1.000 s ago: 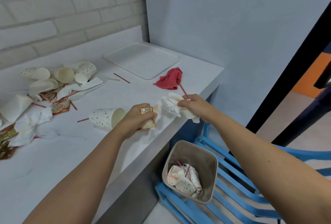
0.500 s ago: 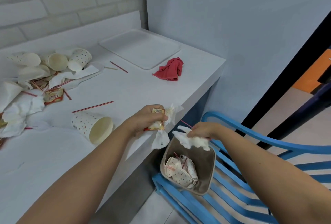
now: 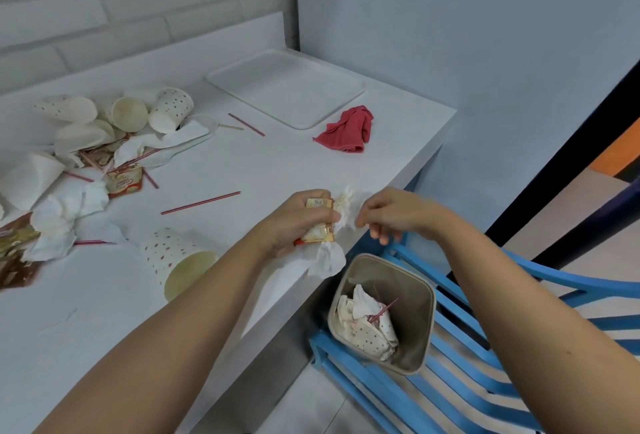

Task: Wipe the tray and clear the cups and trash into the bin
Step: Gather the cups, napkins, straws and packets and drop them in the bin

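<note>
My left hand (image 3: 298, 222) is closed on a wrapper and a crumpled white napkin (image 3: 327, 257) at the counter's front edge, above the bin. My right hand (image 3: 391, 215) is beside it, thumb and forefinger pinching the napkin's upper end (image 3: 349, 201), the other fingers loose. The beige bin (image 3: 414, 322) stands on a blue chair below and holds crushed cups, napkins and red stirrers. A spotted paper cup (image 3: 176, 260) lies on its side left of my forearm. The white tray (image 3: 287, 87) sits at the back, a red cloth (image 3: 348, 125) beside it.
A heap of paper cups (image 3: 135, 114), napkins (image 3: 62, 218), wrappers (image 3: 123, 180) and red stirrers (image 3: 201, 203) covers the counter's left side. The blue slatted chair (image 3: 485, 357) stands against the counter's right end. A brick wall runs behind; a blue wall closes the right.
My right hand dropped its napkin and stirrer into the bin and came back up to the napkin held in my left hand. The left hand stayed at the counter edge.
</note>
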